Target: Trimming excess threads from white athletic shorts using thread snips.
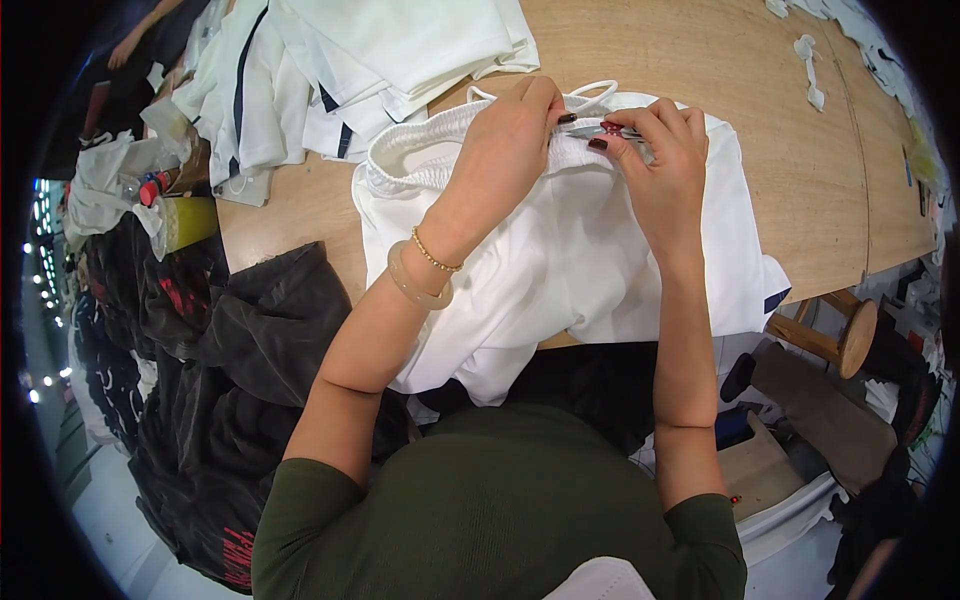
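Note:
White trousers (pixel 590 250) with an elastic waistband (pixel 395 175) lie in front of me on the wooden table, their lower part hanging over the near edge. My left hand (pixel 505 130) is closed, pinching the waistband near its middle. In my right hand (pixel 668 160) is a pair of small thread snips (pixel 588 131), held between thumb and fingers, with metal blades pointing left at the fabric by my left fingertips. Part of the snips is hidden by my fingers. A white drawstring (pixel 602 90) loops out behind the waistband.
A stack of white garments (pixel 400 50) with navy stripes sits at the far left. Dark garments (pixel 280 310) pile up left of the table (pixel 800 190). Beside them stands a container of yellow liquid (pixel 190 222). A wooden stool (pixel 845 335) is at the right; another person's hand (pixel 125 48) shows far left.

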Demonstrator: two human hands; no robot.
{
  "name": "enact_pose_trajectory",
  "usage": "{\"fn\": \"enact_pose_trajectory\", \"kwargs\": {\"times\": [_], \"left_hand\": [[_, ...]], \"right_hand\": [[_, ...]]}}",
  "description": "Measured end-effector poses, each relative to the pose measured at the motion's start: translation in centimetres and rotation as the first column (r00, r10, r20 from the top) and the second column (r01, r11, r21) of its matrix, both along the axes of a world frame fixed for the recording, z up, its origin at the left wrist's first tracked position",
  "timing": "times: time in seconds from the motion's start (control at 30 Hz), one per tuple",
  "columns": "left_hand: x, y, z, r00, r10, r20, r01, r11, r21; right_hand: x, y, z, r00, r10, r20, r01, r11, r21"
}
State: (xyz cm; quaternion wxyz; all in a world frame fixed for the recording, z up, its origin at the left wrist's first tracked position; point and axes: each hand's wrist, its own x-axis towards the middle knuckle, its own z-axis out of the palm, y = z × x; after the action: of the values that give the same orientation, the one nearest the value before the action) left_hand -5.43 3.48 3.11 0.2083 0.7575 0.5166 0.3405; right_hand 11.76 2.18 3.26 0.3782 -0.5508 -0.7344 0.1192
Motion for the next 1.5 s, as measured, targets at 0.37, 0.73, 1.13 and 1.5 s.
{"fn": "enact_pose_trajectory", "kwargs": {"times": [0.37, 0.73, 1.13, 1.5], "left_hand": [[0.0, 0.1, 0.3, 1.0, -0.004, -0.002, 0.004, 1.0, -0.023], [-4.4, -2.8, 3.1, 0.949, 0.066, -0.308, -0.166, 0.936, -0.31], [-2.3, -2.2, 0.4, 0.999, 0.022, 0.041, -0.011, 0.97, -0.243], [-2.5, -1.8, 0.4, 1.0, -0.002, 0.026, 0.006, 0.993, -0.121]], "right_hand": [[-0.3, 0.4, 0.1, 1.0, 0.021, 0.023, -0.022, 0.999, 0.031], [1.3, -0.5, 1.0, 0.772, -0.12, -0.624, -0.055, 0.965, -0.255], [1.1, -1.0, 0.0, 0.603, -0.136, -0.786, -0.264, 0.895, -0.358], [-0.1, -0.7, 0.1, 0.973, -0.034, -0.227, 0.002, 0.99, -0.139]]}}
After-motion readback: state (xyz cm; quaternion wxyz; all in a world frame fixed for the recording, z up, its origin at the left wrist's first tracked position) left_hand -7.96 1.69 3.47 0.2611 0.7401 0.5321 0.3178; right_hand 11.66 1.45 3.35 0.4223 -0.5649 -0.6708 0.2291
